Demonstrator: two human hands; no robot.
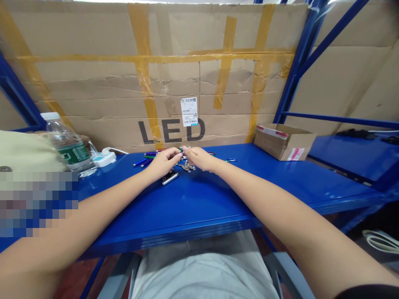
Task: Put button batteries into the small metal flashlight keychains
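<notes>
My left hand [164, 162] and my right hand [199, 158] meet above the far part of a blue metal shelf [199, 207], with their fingertips pinched together around a small part [183, 152] that is mostly hidden. Just below my fingers lies a small heap of round metal pieces [187, 166]. A silver metal cylinder [170, 179] rests near my left hand. Several slim coloured pen-like tubes [144, 160] lie to the left of my hands along the back of the shelf, and a few more [231, 160] lie to the right.
A taped cardboard sheet printed LED [171, 131] closes the back of the shelf. A plastic water bottle [70, 144] and a white power strip [104, 158] stand at the left, and a cardboard box [283, 142] at the right. Blue steel uprights [296, 70] frame the shelf.
</notes>
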